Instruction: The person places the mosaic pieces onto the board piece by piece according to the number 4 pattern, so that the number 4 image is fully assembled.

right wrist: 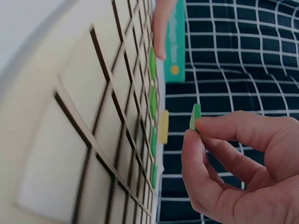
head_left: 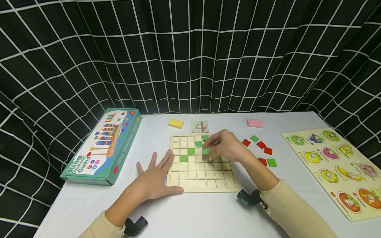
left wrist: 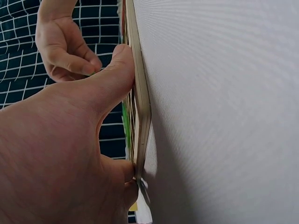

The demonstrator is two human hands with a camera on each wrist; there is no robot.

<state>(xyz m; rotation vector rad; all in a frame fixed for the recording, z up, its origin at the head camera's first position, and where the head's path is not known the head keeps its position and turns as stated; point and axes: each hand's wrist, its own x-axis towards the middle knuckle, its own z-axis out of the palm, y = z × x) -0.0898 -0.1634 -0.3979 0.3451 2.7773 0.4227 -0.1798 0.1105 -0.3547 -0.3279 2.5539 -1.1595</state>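
Observation:
A pale wooden grid board (head_left: 202,184) lies flat on the table, with several green tiles (head_left: 183,158) set in a diagonal line of its squares. Over the board's upper right part, my right hand (head_left: 227,147) pinches a green square tile (right wrist: 195,117) between thumb and fingertips; the right wrist view shows the tile raised off the grid. My left hand (head_left: 153,180) lies with spread, straight fingers at the board's left edge. Its thumb (left wrist: 122,60) touches the near-left corner area of the board.
Loose red tiles (head_left: 268,151) and green tiles (head_left: 272,162) lie right of the board. Behind it are a small pattern card (head_left: 200,126), a yellow block (head_left: 176,123) and a pink block (head_left: 255,123). A game box (head_left: 102,145) stands left, a fruit puzzle board (head_left: 324,178) right.

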